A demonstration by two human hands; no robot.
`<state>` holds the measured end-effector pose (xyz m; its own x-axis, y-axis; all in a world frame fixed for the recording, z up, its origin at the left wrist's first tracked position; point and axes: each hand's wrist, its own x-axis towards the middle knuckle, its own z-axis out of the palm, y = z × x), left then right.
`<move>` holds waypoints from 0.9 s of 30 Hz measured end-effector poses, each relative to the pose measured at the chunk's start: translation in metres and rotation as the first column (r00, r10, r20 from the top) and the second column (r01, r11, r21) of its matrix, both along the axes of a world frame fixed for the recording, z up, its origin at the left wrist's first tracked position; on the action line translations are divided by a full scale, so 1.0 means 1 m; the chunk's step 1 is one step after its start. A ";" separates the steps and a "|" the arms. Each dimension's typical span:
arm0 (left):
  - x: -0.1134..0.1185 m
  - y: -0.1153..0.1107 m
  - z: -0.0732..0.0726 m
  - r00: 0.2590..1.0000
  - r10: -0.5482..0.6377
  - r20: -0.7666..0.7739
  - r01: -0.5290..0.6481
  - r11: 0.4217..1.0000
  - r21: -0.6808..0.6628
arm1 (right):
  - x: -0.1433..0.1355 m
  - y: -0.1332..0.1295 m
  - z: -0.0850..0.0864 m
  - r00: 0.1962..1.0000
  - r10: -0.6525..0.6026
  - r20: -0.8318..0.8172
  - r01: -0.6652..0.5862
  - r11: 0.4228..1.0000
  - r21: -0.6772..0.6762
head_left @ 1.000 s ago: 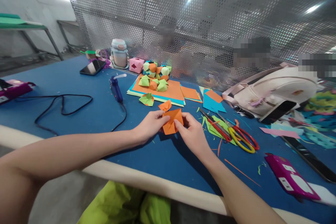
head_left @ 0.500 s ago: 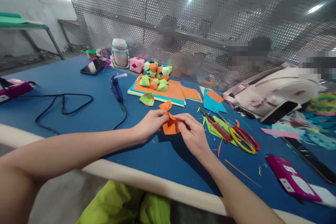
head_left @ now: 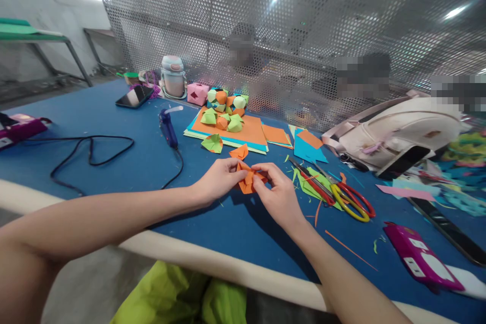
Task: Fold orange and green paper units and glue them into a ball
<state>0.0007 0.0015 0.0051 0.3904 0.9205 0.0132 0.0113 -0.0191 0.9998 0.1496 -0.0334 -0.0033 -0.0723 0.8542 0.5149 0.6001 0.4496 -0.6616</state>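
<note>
Between my two hands, above the blue table (head_left: pixel 212 233), is a folded orange paper piece (head_left: pixel 247 185). My left hand (head_left: pixel 218 180) pinches its left side with thumb and fingers. On its right side, my right hand (head_left: pixel 279 192) grips it, thumb pressed on the front. Just behind lies another folded orange piece (head_left: pixel 239 152). A green and orange folded piece (head_left: pixel 212 143) sits a little farther left. Beyond them, several small green and orange folded shapes (head_left: pixel 222 121) rest on a stack of coloured paper (head_left: pixel 250 129).
To the left lies a blue glue gun (head_left: pixel 167 129) with a trailing black cord. On the right are scissors (head_left: pixel 349 200) with red and yellow handles, paper scraps, a purple power strip (head_left: pixel 421 258), phones and a pale bag (head_left: pixel 402 126). A bottle (head_left: pixel 173 78) stands at the back.
The orange paper between my hands has folded inward and looks flatter. My right thumb has moved left onto its front. The things on the table have stayed in place.
</note>
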 end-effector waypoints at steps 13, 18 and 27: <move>-0.002 0.003 -0.005 0.984 0.022 -0.176 0.008 0.986 0.169 | 0.000 0.002 -0.002 0.993 -0.044 -0.112 0.021 0.980 -0.200; -0.002 0.001 -0.003 0.982 0.039 -0.185 -0.003 0.981 0.192 | 0.000 0.002 -0.003 0.992 -0.043 -0.121 0.020 0.982 -0.190; -0.002 0.000 -0.001 0.982 0.067 -0.178 -0.029 0.978 0.209 | 0.000 0.001 -0.001 0.988 -0.060 -0.144 0.039 0.989 -0.144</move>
<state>-0.0013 0.0014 0.0040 0.3595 0.9233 0.1354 0.1995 -0.2178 0.9554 0.1495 -0.0324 -0.0045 0.0397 0.9194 0.3912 0.5100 0.3180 -0.7992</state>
